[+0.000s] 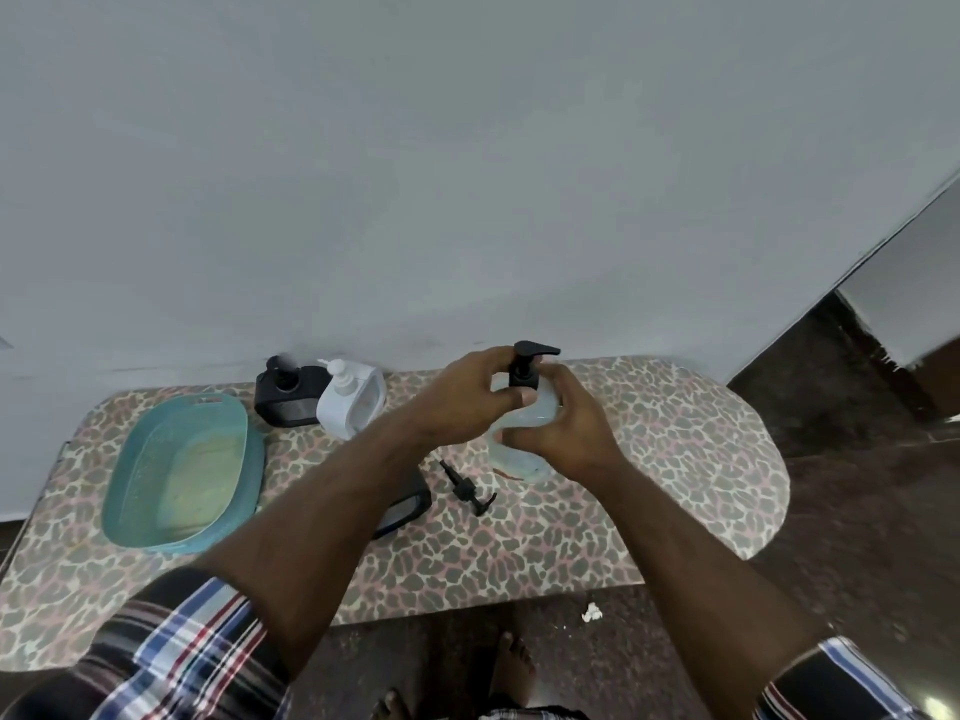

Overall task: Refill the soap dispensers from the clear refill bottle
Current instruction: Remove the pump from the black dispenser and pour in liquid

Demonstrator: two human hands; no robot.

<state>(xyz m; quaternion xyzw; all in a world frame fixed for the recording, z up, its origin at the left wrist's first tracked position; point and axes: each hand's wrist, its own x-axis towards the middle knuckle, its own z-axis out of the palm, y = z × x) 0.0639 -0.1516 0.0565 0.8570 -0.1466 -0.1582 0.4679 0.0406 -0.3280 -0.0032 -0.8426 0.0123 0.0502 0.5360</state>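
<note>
My right hand (558,431) grips the body of the clear refill bottle (519,462), which stands on the leopard-print table (649,459). My left hand (470,394) pinches the collar of the black pump head (527,368) on top of that bottle. A loose black pump (467,488) lies flat on the table just left of the bottle. Under my left forearm a black dispenser (405,506) is partly hidden. At the back by the wall stand another black dispenser (285,394) and a white dispenser (353,400).
A teal oval basin (135,459) sits on the table's left side. A grey wall runs right behind the table. Dark floor lies to the right and in front, with a scrap of white paper (591,611) near my bare feet.
</note>
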